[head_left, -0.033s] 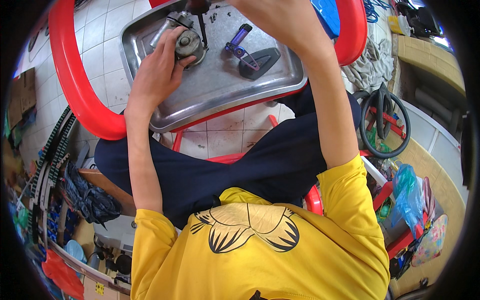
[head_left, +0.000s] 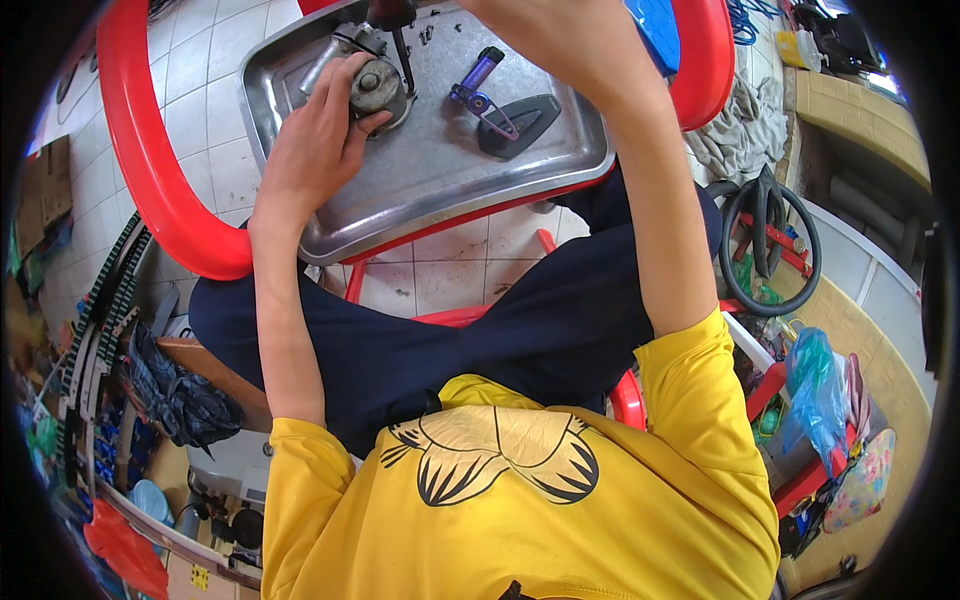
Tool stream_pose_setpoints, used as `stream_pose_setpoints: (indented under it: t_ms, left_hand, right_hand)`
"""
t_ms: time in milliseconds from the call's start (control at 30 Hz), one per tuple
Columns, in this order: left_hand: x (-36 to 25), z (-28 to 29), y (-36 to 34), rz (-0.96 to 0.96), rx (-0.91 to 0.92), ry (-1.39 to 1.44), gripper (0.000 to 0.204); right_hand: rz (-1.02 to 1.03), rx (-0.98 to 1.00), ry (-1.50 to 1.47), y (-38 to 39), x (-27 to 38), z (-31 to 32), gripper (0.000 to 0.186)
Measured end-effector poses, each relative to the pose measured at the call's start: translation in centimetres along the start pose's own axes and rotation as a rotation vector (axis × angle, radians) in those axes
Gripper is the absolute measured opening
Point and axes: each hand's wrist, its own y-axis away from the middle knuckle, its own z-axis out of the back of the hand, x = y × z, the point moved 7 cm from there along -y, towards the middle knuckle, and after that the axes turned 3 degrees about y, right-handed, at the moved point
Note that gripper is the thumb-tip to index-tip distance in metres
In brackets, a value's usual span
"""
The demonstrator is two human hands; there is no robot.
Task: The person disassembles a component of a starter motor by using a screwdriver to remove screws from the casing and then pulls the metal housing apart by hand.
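Observation:
My left hand is closed round a grey metal machine part with a round cap, its thumb at the near side. The part rests in a shallow metal tray, toward the far left. A screwdriver stands nearly upright, its dark handle cut by the top edge and its tip close beside the part. My right hand reaches to the top edge, where its fingers are out of view. Right of the part lies a purple metal stem joined to a dark, flat, rounded piece.
Several small dark screws lie at the tray's far side. Red chair arms curve on both sides. A blue object sits beyond my right arm. A black tyre-like ring hangs at the right.
The screwdriver handle and my right hand have shifted very slightly at the top edge. My left hand and the metal part stay where they were.

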Motion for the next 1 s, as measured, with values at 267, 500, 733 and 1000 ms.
stream_pose_setpoints:
  t_ms: [267, 500, 733, 1000]
  left_hand:
    - [-0.2, 0.2, 0.0, -0.048, -0.021, 0.001, 0.058]
    - [0.0, 0.1, 0.0, -0.053, -0.019, -0.028, 0.058]
    - [-0.2, 0.1, -0.1, -0.055, -0.005, -0.031, 0.058]
    - [0.1, -0.1, 0.0, -0.016, 0.030, -0.051, 0.057]
  right_hand:
    - [0.131, 0.040, 0.038, -0.3, 0.7, 0.0, 0.028]
    - [0.005, -0.085, 0.034, 0.0, 2.0, -0.1, 0.030]
    - [0.169, -0.003, 0.006, 0.3, 0.2, 0.1, 0.031]
    - [0.059, -0.029, -0.159, -0.3, -2.1, -0.8, 0.035]
